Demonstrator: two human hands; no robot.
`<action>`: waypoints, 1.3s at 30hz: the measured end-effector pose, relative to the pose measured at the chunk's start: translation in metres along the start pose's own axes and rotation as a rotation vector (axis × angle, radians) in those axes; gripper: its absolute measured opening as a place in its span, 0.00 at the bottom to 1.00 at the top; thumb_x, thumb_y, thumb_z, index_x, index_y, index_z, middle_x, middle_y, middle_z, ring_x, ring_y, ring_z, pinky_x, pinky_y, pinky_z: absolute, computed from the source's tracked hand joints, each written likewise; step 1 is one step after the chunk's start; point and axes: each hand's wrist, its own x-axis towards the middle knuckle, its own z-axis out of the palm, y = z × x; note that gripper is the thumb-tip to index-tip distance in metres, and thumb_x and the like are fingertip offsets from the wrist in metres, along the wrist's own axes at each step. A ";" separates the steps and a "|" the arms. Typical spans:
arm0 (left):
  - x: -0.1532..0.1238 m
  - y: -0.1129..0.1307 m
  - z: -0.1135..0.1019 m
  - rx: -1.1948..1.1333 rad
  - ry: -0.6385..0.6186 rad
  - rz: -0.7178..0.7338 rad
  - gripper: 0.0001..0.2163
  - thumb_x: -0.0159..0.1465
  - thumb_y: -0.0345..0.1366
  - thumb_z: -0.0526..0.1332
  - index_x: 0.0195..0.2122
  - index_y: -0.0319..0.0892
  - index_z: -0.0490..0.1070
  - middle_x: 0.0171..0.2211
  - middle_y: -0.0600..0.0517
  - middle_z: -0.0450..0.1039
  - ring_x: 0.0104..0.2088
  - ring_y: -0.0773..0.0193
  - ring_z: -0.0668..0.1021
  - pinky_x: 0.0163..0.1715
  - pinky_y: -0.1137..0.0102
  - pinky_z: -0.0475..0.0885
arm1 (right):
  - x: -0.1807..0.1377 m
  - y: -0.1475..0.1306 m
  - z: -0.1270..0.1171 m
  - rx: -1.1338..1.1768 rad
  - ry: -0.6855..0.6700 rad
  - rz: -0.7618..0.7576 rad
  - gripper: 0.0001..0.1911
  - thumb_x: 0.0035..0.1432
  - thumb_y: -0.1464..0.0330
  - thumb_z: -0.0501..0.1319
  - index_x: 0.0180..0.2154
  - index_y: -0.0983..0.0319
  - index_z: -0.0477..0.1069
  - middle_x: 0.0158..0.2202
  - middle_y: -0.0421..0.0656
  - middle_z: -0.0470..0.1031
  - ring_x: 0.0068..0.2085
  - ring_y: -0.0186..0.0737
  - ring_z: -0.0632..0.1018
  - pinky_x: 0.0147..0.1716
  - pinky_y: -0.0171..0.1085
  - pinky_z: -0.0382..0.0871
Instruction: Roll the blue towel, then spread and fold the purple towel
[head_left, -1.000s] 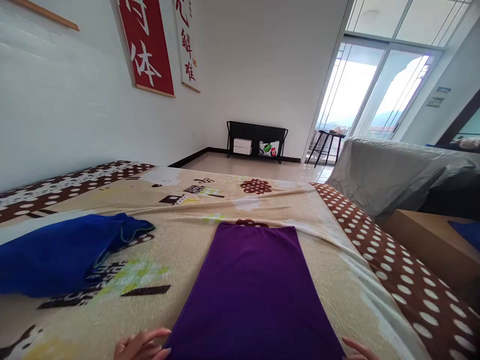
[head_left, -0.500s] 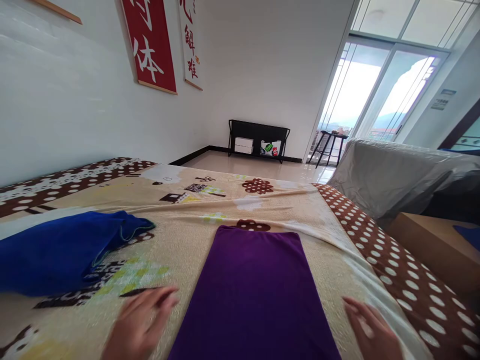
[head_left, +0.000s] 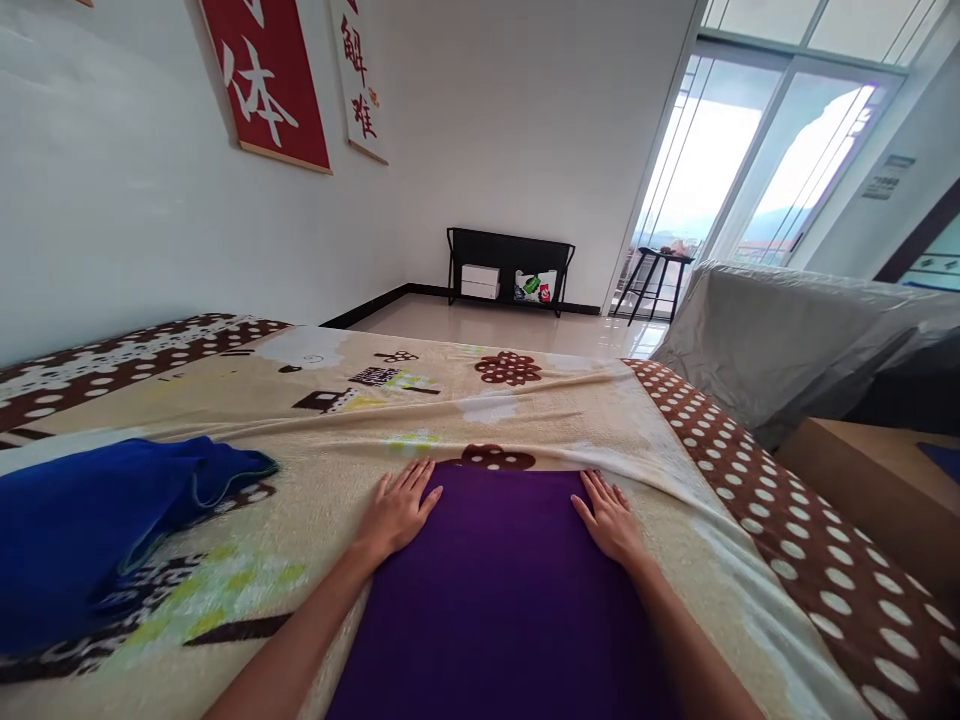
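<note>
A purple cloth (head_left: 502, 590) lies flat on a patterned beige blanket (head_left: 450, 420) that covers the bed. My left hand (head_left: 397, 508) rests palm down on the cloth's far left corner, fingers spread. At the far right corner my right hand (head_left: 611, 518) lies flat in the same way. Neither hand grips anything. Both forearms stretch along the cloth's side edges.
A crumpled blue cloth (head_left: 97, 520) sits on the blanket to the left. A brown polka-dot border (head_left: 787, 520) runs down the bed's right side. Beyond it stand a cardboard box (head_left: 870, 480) and a grey-covered sofa (head_left: 787, 340). A black rack (head_left: 510, 270) stands by the far wall.
Both hands have moved from the near corners forward along the purple cloth's sides to its far corners, where they lie flat. The view has tilted down slightly.
</note>
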 end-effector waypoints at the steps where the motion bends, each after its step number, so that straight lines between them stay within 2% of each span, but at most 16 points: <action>1: 0.000 -0.005 -0.002 0.009 -0.003 -0.003 0.28 0.72 0.50 0.44 0.70 0.44 0.51 0.70 0.46 0.52 0.70 0.54 0.56 0.67 0.45 0.48 | 0.000 0.008 -0.001 -0.010 -0.010 0.007 0.35 0.70 0.50 0.42 0.70 0.60 0.47 0.72 0.42 0.47 0.72 0.39 0.49 0.70 0.47 0.38; 4: 0.004 0.007 -0.009 0.036 0.010 -0.010 0.26 0.72 0.47 0.47 0.68 0.42 0.55 0.69 0.43 0.56 0.70 0.50 0.56 0.67 0.41 0.43 | 0.006 0.005 -0.003 -0.034 -0.036 0.010 0.34 0.69 0.50 0.45 0.69 0.60 0.50 0.71 0.44 0.50 0.71 0.41 0.51 0.70 0.48 0.38; 7: 0.013 0.048 -0.013 0.049 0.066 0.021 0.25 0.70 0.44 0.54 0.66 0.40 0.59 0.69 0.40 0.56 0.70 0.46 0.55 0.67 0.38 0.39 | 0.013 -0.033 -0.004 -0.052 -0.010 -0.006 0.33 0.68 0.51 0.51 0.67 0.61 0.56 0.70 0.50 0.52 0.71 0.49 0.53 0.69 0.57 0.37; 10: 0.018 0.096 -0.007 0.017 0.080 0.154 0.26 0.69 0.46 0.58 0.65 0.44 0.59 0.69 0.43 0.54 0.68 0.48 0.58 0.67 0.41 0.47 | 0.015 -0.081 0.001 -0.039 0.017 -0.133 0.30 0.68 0.53 0.53 0.66 0.58 0.56 0.71 0.47 0.51 0.70 0.49 0.54 0.68 0.58 0.39; 12: 0.016 0.110 0.000 -0.011 0.054 0.228 0.26 0.69 0.47 0.57 0.65 0.45 0.59 0.69 0.44 0.56 0.67 0.49 0.62 0.66 0.44 0.52 | 0.010 -0.097 0.005 -0.023 -0.001 -0.213 0.28 0.69 0.53 0.50 0.67 0.54 0.56 0.71 0.43 0.53 0.70 0.44 0.56 0.68 0.53 0.44; 14: 0.010 0.099 0.005 -0.021 0.035 0.226 0.26 0.69 0.49 0.55 0.66 0.46 0.58 0.69 0.44 0.56 0.67 0.50 0.62 0.66 0.44 0.53 | 0.003 -0.089 0.006 -0.021 -0.004 -0.194 0.28 0.70 0.53 0.46 0.67 0.53 0.55 0.70 0.41 0.54 0.70 0.41 0.56 0.68 0.49 0.46; 18: -0.005 0.033 -0.003 0.017 0.027 0.069 0.26 0.72 0.48 0.49 0.68 0.43 0.54 0.69 0.42 0.54 0.68 0.51 0.60 0.66 0.44 0.54 | -0.010 -0.026 -0.003 -0.041 0.025 -0.013 0.33 0.70 0.52 0.41 0.69 0.60 0.51 0.71 0.47 0.51 0.71 0.43 0.54 0.68 0.51 0.45; 20: -0.007 0.013 -0.014 0.043 0.023 0.008 0.26 0.72 0.47 0.47 0.68 0.42 0.55 0.69 0.42 0.55 0.68 0.51 0.61 0.66 0.44 0.53 | -0.011 -0.004 -0.009 -0.052 0.027 0.021 0.34 0.70 0.52 0.41 0.69 0.63 0.50 0.71 0.48 0.51 0.71 0.43 0.54 0.69 0.50 0.44; 22: -0.009 0.016 -0.025 0.068 0.042 -0.034 0.25 0.73 0.45 0.46 0.67 0.39 0.57 0.68 0.40 0.56 0.68 0.49 0.61 0.66 0.40 0.48 | -0.012 -0.002 -0.014 -0.070 0.039 0.021 0.33 0.70 0.54 0.42 0.69 0.65 0.51 0.70 0.50 0.52 0.71 0.45 0.54 0.69 0.53 0.42; 24: -0.018 0.041 -0.033 0.089 0.082 -0.053 0.25 0.73 0.41 0.43 0.67 0.33 0.55 0.69 0.35 0.52 0.69 0.44 0.57 0.65 0.35 0.41 | -0.021 -0.020 -0.019 -0.096 0.065 -0.005 0.32 0.70 0.59 0.42 0.68 0.69 0.52 0.70 0.53 0.51 0.71 0.50 0.53 0.68 0.58 0.37; 27: -0.060 0.094 -0.038 0.087 0.095 0.060 0.27 0.72 0.41 0.44 0.69 0.34 0.51 0.70 0.38 0.48 0.71 0.48 0.54 0.68 0.42 0.42 | -0.064 -0.067 -0.019 -0.122 0.093 -0.139 0.29 0.70 0.64 0.42 0.69 0.67 0.52 0.71 0.51 0.49 0.72 0.49 0.50 0.69 0.57 0.35; 30: -0.129 0.123 -0.033 0.070 0.050 0.348 0.28 0.70 0.52 0.49 0.69 0.50 0.52 0.69 0.55 0.54 0.68 0.62 0.62 0.65 0.61 0.60 | -0.133 -0.100 -0.006 -0.123 0.065 -0.353 0.29 0.69 0.57 0.47 0.69 0.53 0.53 0.70 0.36 0.51 0.70 0.40 0.57 0.68 0.44 0.51; 31: -0.152 0.122 -0.031 0.093 0.090 0.446 0.28 0.70 0.52 0.49 0.69 0.51 0.51 0.68 0.56 0.56 0.66 0.63 0.65 0.62 0.63 0.64 | -0.156 -0.103 0.000 -0.137 0.100 -0.412 0.30 0.69 0.55 0.49 0.69 0.51 0.51 0.70 0.35 0.52 0.68 0.39 0.60 0.65 0.42 0.57; 33: -0.191 0.108 -0.026 0.172 0.223 0.499 0.30 0.69 0.50 0.52 0.70 0.49 0.49 0.67 0.55 0.59 0.64 0.62 0.68 0.57 0.64 0.68 | -0.195 -0.091 0.011 -0.200 0.290 -0.449 0.34 0.67 0.53 0.51 0.70 0.53 0.47 0.68 0.39 0.58 0.64 0.41 0.68 0.59 0.42 0.65; 36: -0.229 0.069 -0.021 0.268 0.402 0.368 0.32 0.67 0.47 0.55 0.71 0.47 0.48 0.65 0.51 0.65 0.60 0.59 0.73 0.53 0.62 0.71 | -0.234 -0.049 0.025 -0.289 0.585 -0.358 0.38 0.64 0.55 0.53 0.71 0.57 0.47 0.61 0.43 0.70 0.53 0.45 0.79 0.50 0.44 0.69; 39: -0.253 0.034 -0.018 0.324 0.432 0.311 0.32 0.66 0.43 0.53 0.71 0.50 0.47 0.62 0.53 0.68 0.57 0.59 0.75 0.54 0.61 0.69 | -0.261 -0.005 0.036 -0.315 0.658 -0.297 0.35 0.65 0.63 0.50 0.71 0.56 0.45 0.53 0.42 0.77 0.47 0.45 0.82 0.49 0.46 0.68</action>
